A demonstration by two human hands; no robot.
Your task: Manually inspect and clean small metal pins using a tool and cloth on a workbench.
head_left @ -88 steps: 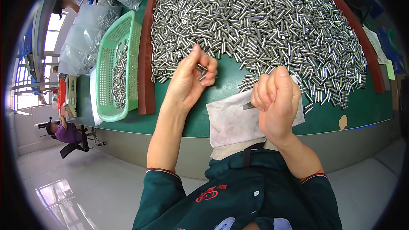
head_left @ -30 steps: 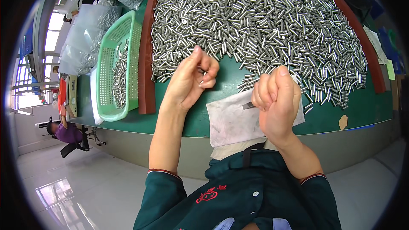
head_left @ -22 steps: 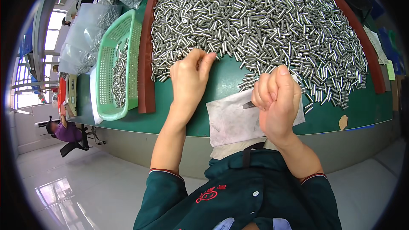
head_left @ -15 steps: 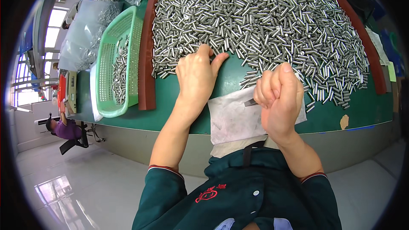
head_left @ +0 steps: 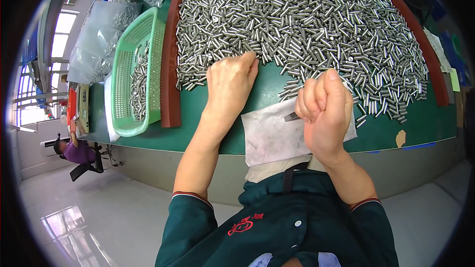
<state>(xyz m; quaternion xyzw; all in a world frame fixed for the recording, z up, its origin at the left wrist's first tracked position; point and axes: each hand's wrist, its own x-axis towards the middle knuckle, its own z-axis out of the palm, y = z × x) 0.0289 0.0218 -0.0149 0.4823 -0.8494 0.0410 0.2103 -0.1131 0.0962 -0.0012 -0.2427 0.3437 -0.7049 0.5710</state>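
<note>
A wide heap of short, shiny metal pins (head_left: pixel 307 15) covers the green tabletop. My left hand (head_left: pixel 228 84) is at the heap's near edge, its fingers closed and the thumb pressed to the index finger. Whatever is between those fingertips is hidden. Over a stained white cloth (head_left: pixel 272 141), my right hand (head_left: pixel 324 113) is curled into a fist with the thumb on top. A dark, narrow metal tip (head_left: pixel 292 117) shows beside its fingers, against the cloth. I cannot tell what it belongs to.
Left of the heap runs a reddish-brown wooden bar (head_left: pixel 171 69), with a green plastic basket (head_left: pixel 118 79) holding more pins beyond it. Clear bags (head_left: pixel 99 34) of pins lie farther left. A second brown bar (head_left: pixel 425 54) borders the right. A seated person (head_left: pixel 79 152) is in the background.
The left thumb, stretched out before, has closed against the index finger, and that hand has turned slightly at the pins. My right fist has barely moved.
</note>
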